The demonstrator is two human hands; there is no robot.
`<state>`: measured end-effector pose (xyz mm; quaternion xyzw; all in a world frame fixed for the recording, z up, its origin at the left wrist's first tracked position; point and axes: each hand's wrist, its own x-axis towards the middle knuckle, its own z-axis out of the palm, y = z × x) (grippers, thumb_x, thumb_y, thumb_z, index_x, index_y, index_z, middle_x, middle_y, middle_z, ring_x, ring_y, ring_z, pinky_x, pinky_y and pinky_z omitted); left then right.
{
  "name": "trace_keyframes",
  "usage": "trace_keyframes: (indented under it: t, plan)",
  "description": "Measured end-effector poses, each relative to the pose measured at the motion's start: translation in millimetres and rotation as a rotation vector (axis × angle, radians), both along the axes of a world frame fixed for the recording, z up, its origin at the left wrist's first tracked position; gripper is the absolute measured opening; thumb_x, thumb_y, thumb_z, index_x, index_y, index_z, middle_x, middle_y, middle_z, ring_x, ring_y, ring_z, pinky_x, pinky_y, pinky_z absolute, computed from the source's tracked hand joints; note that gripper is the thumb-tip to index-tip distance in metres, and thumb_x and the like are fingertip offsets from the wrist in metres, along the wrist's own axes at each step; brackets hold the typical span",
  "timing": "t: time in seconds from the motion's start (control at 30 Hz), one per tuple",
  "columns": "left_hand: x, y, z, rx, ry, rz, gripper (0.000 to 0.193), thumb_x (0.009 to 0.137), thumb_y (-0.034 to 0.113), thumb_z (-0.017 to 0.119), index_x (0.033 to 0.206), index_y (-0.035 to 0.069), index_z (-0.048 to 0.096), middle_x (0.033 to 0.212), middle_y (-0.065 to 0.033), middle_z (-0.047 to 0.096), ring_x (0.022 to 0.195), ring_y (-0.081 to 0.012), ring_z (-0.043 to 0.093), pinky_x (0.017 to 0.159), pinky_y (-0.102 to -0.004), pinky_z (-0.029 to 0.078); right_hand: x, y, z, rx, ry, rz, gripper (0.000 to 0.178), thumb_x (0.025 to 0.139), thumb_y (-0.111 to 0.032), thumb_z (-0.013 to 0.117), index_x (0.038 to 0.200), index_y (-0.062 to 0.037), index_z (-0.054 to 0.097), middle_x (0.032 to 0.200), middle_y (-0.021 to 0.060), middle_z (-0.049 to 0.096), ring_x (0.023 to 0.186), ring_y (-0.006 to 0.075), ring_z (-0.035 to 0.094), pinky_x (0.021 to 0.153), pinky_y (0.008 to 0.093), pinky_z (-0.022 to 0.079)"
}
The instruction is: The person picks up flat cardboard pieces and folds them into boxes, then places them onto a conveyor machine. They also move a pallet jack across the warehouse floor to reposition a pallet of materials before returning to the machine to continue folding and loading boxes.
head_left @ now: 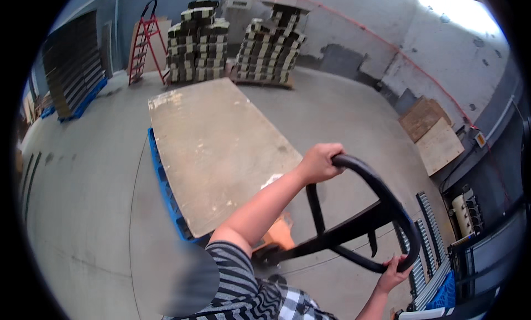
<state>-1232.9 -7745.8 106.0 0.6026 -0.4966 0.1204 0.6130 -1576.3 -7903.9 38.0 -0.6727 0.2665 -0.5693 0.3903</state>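
Observation:
A black loop handle (406, 226) of a pallet jack slants across the lower right. My left hand (321, 162) is closed around its upper end, the arm reaching over from a striped sleeve. Lower on the same loop, my right hand (394, 273) grips the rim near its bottom corner. A dark lever (373, 244) sticks out from the handle's stem, and no finger touches it. The stem runs down to the orange jack body (281, 231), partly hidden by my left forearm. Beyond it lies a blue pallet (166, 187) covered by a flat, worn board (215, 148).
Tall stacks of dark and pale blocks (197, 43) stand by the far wall, beside a red stepladder (145, 43). A dark stack on a blue pallet (83, 101) is at the left. Boards (437, 146) lean at the right wall; metal roller tracks (431, 231) lie nearer.

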Motion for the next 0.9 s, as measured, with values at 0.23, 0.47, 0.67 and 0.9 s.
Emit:
trace_keyframes:
  t: [0.23,0.47,0.67,0.9]
  plan:
    - [74.5,-116.6,-16.0,-0.023,-0.03,0.307,0.023,0.068,0.006,0.067,0.084,0.008,0.052,0.071,-0.0114,0.056,0.066,-0.0312,0.057,0.057,-0.0368,0.044,126.6,-182.4,5.5,0.015,-0.017,0.117,0.017,0.086,-0.003,0.055,0.101,-0.0027,0.047,0.074,0.0042,0.05,0.053,0.0094,0.049,0.051,0.0226,0.046]
    - [149.4,-209.5,-21.3,-0.009,0.0,0.55,0.025,0.067,0.007,0.068,0.086,0.009,0.052,0.072,-0.0107,0.057,0.067,-0.0309,0.058,0.058,-0.0381,0.045,298.4,-356.9,2.8,0.084,0.001,0.317,0.013,0.084,-0.004,0.055,0.095,-0.0041,0.048,0.071,0.0022,0.047,0.055,0.0093,0.049,0.051,0.0237,0.046]
    - [214.8,-257.3,-32.4,0.019,0.029,0.788,0.025,0.066,0.006,0.067,0.086,0.009,0.053,0.072,-0.0108,0.058,0.068,-0.0313,0.059,0.058,-0.0381,0.045,445.9,-440.0,-16.5,0.119,-0.036,0.584,0.012,0.083,-0.004,0.056,0.093,-0.0036,0.049,0.069,0.0017,0.047,0.052,0.0097,0.049,0.049,0.0231,0.046]
    - [328.8,-296.4,-38.9,-0.057,0.038,0.918,0.018,0.066,0.008,0.066,0.079,0.01,0.054,0.067,-0.0116,0.058,0.064,-0.0325,0.059,0.056,-0.0391,0.046,589.2,-490.7,-25.7,0.11,-0.072,0.761,0.015,0.083,-0.002,0.055,0.096,-0.0012,0.048,0.076,0.0055,0.05,0.05,0.0113,0.053,0.046,0.0233,0.047]
